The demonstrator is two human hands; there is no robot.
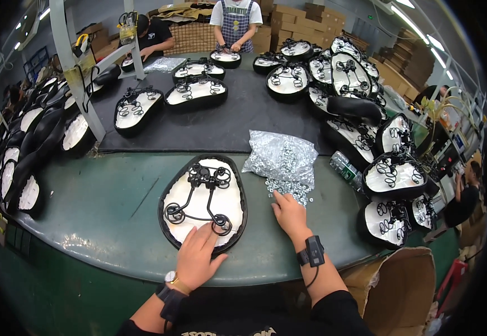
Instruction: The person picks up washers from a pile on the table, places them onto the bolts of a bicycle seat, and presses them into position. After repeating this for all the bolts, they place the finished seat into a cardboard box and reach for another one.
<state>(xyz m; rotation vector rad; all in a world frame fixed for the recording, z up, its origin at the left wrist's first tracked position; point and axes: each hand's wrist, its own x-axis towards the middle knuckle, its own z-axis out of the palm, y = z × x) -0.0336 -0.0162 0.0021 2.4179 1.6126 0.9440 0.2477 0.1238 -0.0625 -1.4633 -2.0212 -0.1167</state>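
A bicycle saddle [201, 203] lies upside down in front of me, its white underside up, with a black frame of rails and coil springs [221, 224] on it. My left hand [200, 251] rests over its near end, fingers stretched out and laid flat beside the near right spring. My right hand [291, 214] is at the near edge of a loose pile of small silver nuts [296, 189]. Its index finger and thumb are apart, and no nut shows between them; the other fingers are partly hidden. A clear plastic bag [281, 155] of such nuts lies just behind the pile.
Saddles are heaped at the right [395, 175] and along the left [29, 120]; several lie on the black mat [238, 126]. A plastic bottle [346, 169] lies beside the right heap. A cardboard box [403, 291] stands at the lower right. Two people work across the table.
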